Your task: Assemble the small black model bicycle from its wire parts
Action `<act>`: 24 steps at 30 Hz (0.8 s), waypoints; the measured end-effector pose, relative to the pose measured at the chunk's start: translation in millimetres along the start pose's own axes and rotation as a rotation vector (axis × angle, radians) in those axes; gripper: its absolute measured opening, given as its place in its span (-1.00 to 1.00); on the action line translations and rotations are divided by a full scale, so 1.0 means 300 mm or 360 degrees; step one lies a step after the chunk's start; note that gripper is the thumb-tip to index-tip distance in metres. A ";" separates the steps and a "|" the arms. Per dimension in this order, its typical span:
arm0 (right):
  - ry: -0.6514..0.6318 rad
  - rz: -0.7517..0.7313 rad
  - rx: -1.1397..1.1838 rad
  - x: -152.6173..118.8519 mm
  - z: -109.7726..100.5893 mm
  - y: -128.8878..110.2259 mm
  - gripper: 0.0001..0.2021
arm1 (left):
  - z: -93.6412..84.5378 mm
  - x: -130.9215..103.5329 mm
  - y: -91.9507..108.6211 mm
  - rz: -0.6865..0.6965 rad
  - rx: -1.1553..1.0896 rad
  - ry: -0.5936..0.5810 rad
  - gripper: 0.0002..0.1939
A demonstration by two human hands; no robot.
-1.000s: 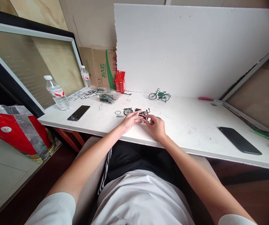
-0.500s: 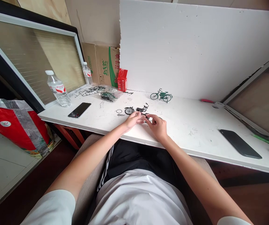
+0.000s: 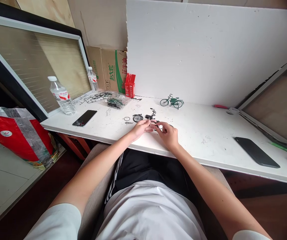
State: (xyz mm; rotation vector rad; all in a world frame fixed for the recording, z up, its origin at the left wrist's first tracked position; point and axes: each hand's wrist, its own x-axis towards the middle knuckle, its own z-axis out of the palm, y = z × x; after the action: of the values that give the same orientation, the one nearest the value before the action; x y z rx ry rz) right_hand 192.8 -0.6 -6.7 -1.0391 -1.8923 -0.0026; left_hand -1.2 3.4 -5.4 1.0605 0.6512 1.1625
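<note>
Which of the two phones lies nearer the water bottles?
The phone on the left, just beside the larger water bottle; the other phone lies far right.

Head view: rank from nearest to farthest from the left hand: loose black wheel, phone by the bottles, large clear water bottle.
From the left hand:
1. Loose black model wheel, just beyond the fingers.
2. Black phone lying flat, further left on the white table.
3. Large clear plastic water bottle with red label, far left near the table's edge.

Two water bottles, two phones, one finished green toy bicycle, one red carton, one cardboard box.
</note>
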 end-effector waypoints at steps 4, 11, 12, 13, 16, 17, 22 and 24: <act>-0.0025 0.0025 0.0044 0.001 -0.002 -0.003 -0.63 | 0.006 -0.010 0.004 0.0070 0.0028 -0.0041 -0.58; -0.0078 0.0051 0.0143 0.005 -0.009 -0.015 -0.62 | 0.010 -0.014 0.002 0.0167 0.0098 -0.0050 -0.53; -0.0081 0.0068 0.0162 0.006 -0.011 -0.015 -0.61 | 0.009 -0.012 0.000 0.0179 0.0115 -0.0050 -0.54; -0.0085 0.0089 0.0181 0.007 -0.013 -0.016 -0.60 | 0.007 -0.010 -0.003 0.0192 0.0132 -0.0045 -0.54; -0.0099 0.0164 0.0247 0.011 -0.019 -0.016 -0.56 | 0.002 -0.002 -0.012 0.0214 0.0161 -0.0045 -0.54; -0.0103 0.0182 0.0274 0.012 -0.021 -0.016 -0.55 | 0.001 0.000 -0.015 0.0217 0.0160 -0.0046 -0.53; -0.0104 0.0225 0.0376 0.015 -0.028 -0.017 -0.54 | 0.006 0.000 -0.019 0.0231 0.0150 -0.0022 -0.55; -0.0114 0.0220 0.0380 0.014 -0.029 -0.019 -0.54 | 0.008 0.001 -0.020 0.0236 0.0175 -0.0014 -0.55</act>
State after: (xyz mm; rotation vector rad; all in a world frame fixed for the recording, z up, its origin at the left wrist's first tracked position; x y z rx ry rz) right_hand 194.5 -5.1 3.3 -1.0136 -1.8284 0.3369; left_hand 3.3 2.6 -10.0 1.2234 0.6440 1.2607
